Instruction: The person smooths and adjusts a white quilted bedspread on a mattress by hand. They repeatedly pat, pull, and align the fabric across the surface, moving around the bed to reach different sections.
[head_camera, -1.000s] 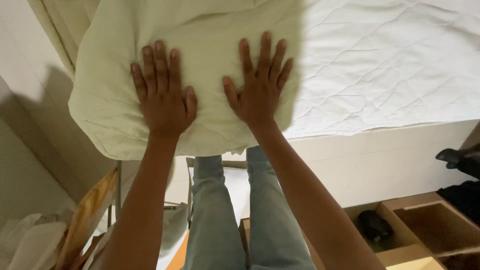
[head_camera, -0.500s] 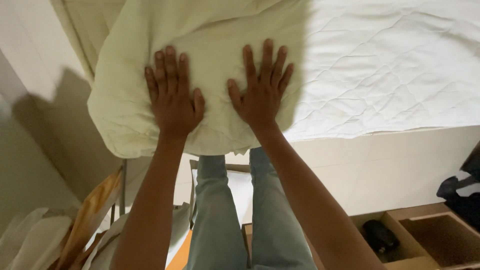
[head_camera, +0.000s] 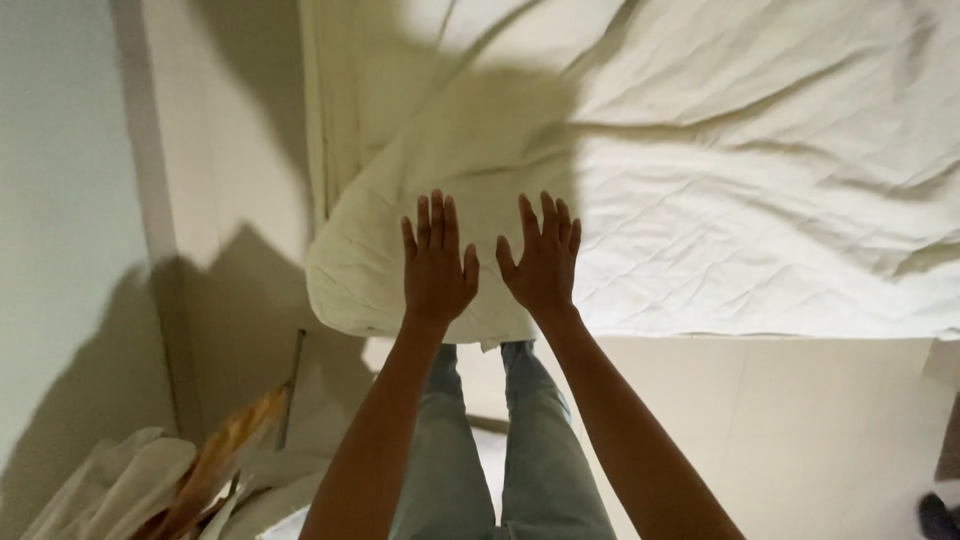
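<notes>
I have both arms stretched forward and down from the bottom of the head view, elbows nearly straight, the forearms drawing closer together toward the wrists. My left hand (head_camera: 436, 268) lies flat, palm down, fingers spread and pointing away from me, thumb angled inward. My right hand (head_camera: 543, 262) mirrors it just beside, palm down, fingers fanned, thumb turned toward the left one. The two thumbs are near each other but apart; a narrow strip of fabric shows between them. Neither hand is pinching or gripping anything: both are open and laid flat.

Under both palms is a pale cream pillow (head_camera: 365, 262). It sits at the near corner of the bed (head_camera: 760, 230), its rounded end bulging toward me and to the left, past the mattress edge. My hands rest on the near part of the pillow, close to its front edge, with the left one toward its middle and the right one near where the pillow meets the quilted white cover. That cover spreads off to the right, wrinkled, with a stitched diamond pattern.

A large shadow falls across the far part of the pillow and the bedding beyond my fingertips. Below my arms I see my legs in light blue jeans (head_camera: 470, 440) standing against the bed's pale side panel. At lower left lies a heap of white and orange cloth (head_camera: 170, 480) by the wall (head_camera: 60, 200).
</notes>
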